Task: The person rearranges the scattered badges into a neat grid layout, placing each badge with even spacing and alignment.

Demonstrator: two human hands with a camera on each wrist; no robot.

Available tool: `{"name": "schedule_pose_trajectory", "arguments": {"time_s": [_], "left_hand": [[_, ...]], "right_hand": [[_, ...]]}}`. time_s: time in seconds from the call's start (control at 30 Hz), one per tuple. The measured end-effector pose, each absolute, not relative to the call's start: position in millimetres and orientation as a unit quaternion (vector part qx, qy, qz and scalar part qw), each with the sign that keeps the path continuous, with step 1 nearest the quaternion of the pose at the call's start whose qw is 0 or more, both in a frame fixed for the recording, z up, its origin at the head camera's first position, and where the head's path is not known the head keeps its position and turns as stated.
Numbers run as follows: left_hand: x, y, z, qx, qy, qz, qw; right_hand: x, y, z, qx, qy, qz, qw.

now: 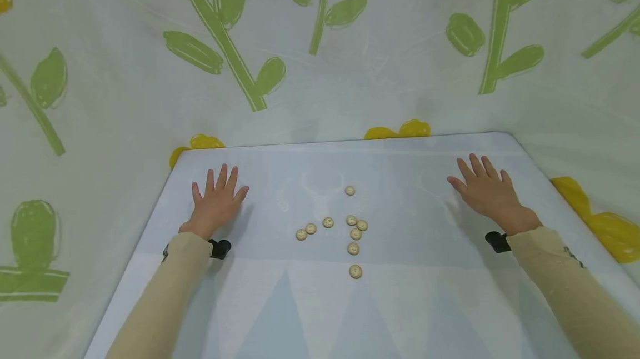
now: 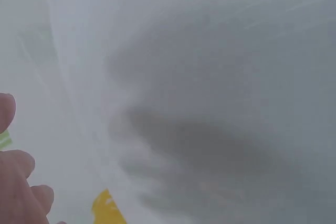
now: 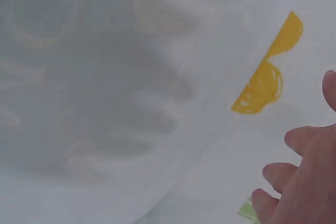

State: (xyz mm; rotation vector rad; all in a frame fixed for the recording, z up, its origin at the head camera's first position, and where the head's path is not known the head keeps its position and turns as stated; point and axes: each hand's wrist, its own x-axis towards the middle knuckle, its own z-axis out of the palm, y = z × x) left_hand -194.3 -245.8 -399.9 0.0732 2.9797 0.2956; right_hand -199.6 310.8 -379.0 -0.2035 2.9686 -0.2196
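Several small round beige buttons [image 1: 353, 248] lie on the white table [image 1: 260, 303] around its middle. Most form a rough upright line, and a few sit to its left, such as one button [image 1: 311, 228]. My left hand [image 1: 215, 206] is at the left side of the table, palm down with fingers spread, holding nothing. On the right side my right hand [image 1: 487, 189] is likewise spread and holds nothing. Both hands are apart from the buttons. The wrist views show fingertips of the left hand [image 2: 21, 187] and right hand [image 3: 304, 182] with shadows on the tabletop.
A pale cloth [image 1: 390, 70] printed with green stems and yellow flowers stands behind and beside the table. Black wrist straps [image 1: 220, 248] show at the sleeve cuffs. Pale blue triangles [image 1: 280, 320] are printed on the near part of the tabletop.
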Motion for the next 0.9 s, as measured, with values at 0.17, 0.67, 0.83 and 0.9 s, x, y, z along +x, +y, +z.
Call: {"name": "schedule_pose_trajectory", "arguments": {"time_s": [0.17, 0.67, 0.83, 0.9], "left_hand": [[-195, -247, -399, 0.024, 0.993, 0.085, 0.076], [-203, -218, -402, 0.082, 0.989, 0.108, -0.061], [-191, -198, -399, 0.079, 0.976, 0.189, -0.076], [-186, -190, -398, 0.082, 0.972, 0.212, -0.052]], "right_hand": [[-201, 309, -380, -0.07, 0.99, -0.081, 0.093], [-199, 302, -385, -0.048, 0.995, -0.058, -0.073], [-194, 298, -383, -0.028, 0.985, -0.138, -0.098], [-193, 292, -385, -0.036, 0.981, -0.161, -0.103]]}}
